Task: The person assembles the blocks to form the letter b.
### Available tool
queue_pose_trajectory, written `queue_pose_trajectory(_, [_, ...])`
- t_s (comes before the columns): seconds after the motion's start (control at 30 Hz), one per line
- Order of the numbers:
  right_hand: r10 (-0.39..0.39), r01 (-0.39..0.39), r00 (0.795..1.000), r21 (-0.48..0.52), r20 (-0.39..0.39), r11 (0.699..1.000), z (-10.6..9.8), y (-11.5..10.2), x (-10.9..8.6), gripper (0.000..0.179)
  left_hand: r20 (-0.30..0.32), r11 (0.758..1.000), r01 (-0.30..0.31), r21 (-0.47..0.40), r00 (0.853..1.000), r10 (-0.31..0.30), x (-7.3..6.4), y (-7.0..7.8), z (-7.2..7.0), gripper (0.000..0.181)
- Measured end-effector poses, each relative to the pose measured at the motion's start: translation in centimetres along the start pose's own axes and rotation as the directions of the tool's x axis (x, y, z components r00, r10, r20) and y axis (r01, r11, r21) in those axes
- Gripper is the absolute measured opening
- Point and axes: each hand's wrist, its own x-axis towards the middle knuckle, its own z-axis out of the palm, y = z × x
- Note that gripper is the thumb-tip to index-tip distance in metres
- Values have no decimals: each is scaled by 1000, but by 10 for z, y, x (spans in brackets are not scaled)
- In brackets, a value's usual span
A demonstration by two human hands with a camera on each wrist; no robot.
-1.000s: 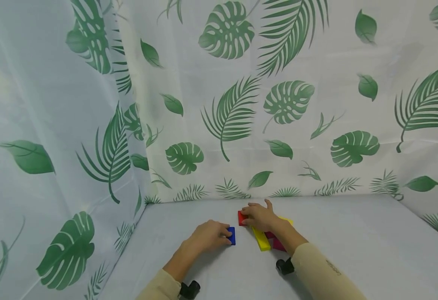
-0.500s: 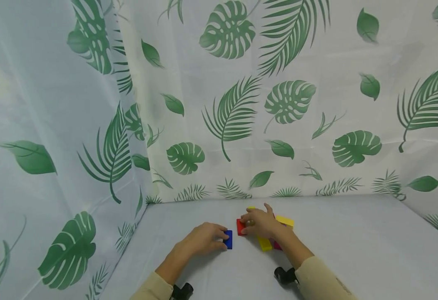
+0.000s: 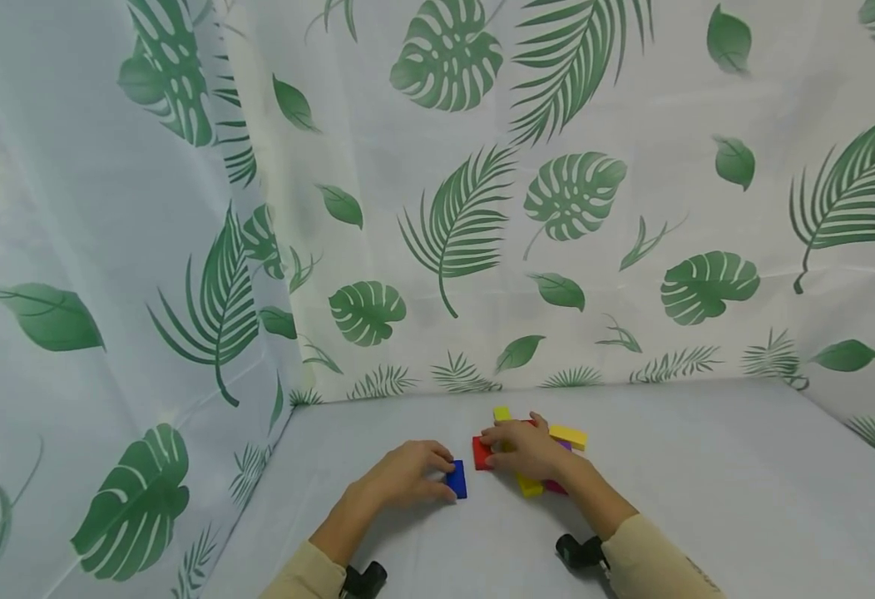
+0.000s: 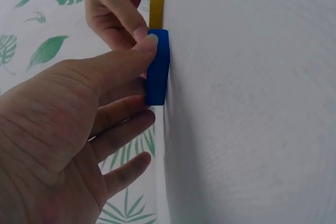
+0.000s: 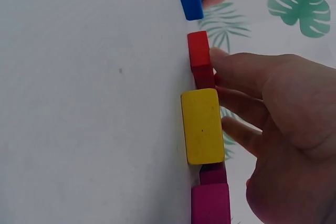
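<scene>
My left hand [image 3: 407,472] pinches a blue block [image 3: 457,479] lying on the table, left of the other blocks. In the left wrist view, the thumb is on the blue block [image 4: 159,69] near its top end, with other fingers behind it. My right hand [image 3: 529,449] holds a red block [image 3: 481,454] between thumb and fingers, a small gap to the right of the blue one. In the right wrist view, the thumb touches the red block [image 5: 199,51]. A yellow block [image 5: 202,127] and a magenta block [image 5: 211,203] lie beside that hand.
Partly under my right hand are yellow, magenta and purple blocks; a yellow block [image 3: 568,438] sticks out on the right and another yellow end [image 3: 501,413] behind. A leaf-print curtain [image 3: 482,249] rises behind the pale table [image 3: 707,499]. Black wrist cameras [image 3: 578,551] sit by both sleeves.
The red block has come nearer to me in my right hand, uncovering a yellow end behind it. The blue block has shifted slightly left and nearer with my left hand; both are now almost still.
</scene>
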Motion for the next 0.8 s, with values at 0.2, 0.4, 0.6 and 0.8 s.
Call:
queue_pose_trajectory(0.2, [-33, 33, 999, 0, -10, 999, 1, 2, -3, 37, 43, 995, 13, -100, 999, -9, -2, 2, -3, 49])
queue_pose_trajectory(0.4, [-42, 42, 999, 13, -4, 999, 0, 1, -4, 37, 68, 990, -20, -138, 997, 29, -6, 5, -4, 49])
queue_pose_trajectory(0.6, [-38, 38, 999, 20, 0, 999, -3, 2, -5, 36, 92, 990, -30, -140, 995, 43, -10, 8, -6, 50])
queue_pose_trajectory(0.8, [-66, 65, 998, 37, 23, 997, -1, 2, -4, 34, 101, 986, -66, -156, 992, 82, -12, 8, -5, 49])
